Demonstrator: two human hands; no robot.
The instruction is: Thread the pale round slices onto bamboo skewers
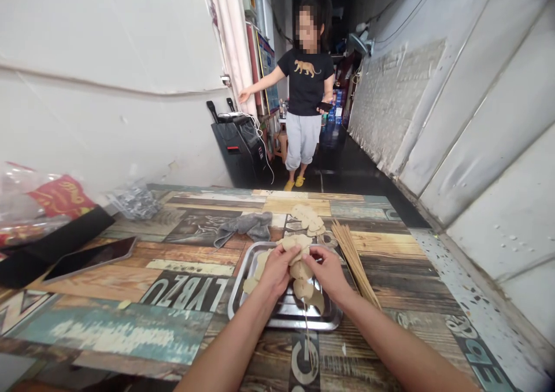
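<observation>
Over a metal tray (243, 276), my left hand (278, 269) pinches a thin, flat beige slice (299, 243). My right hand (327, 272) closes its fingertips on the right edge of the same bunch of slices. A thin wooden skewer (307, 328) runs through several slices below my fingers, its bare end pointing toward me. More beige slices (259, 265) lie in the tray on the left, partly hidden by my left hand. Just beyond the tray is a small pile of slices (307, 217). A bundle of wooden skewers (355, 262) lies right of the tray.
A grey cloth (245, 227) lies behind the tray on the patterned table (182, 322). To the left are a phone (91, 259), a clear bag (135, 201) and a red-printed packet (60, 196). Past the table, a person (306, 85) stands near a black speaker-like box (240, 149).
</observation>
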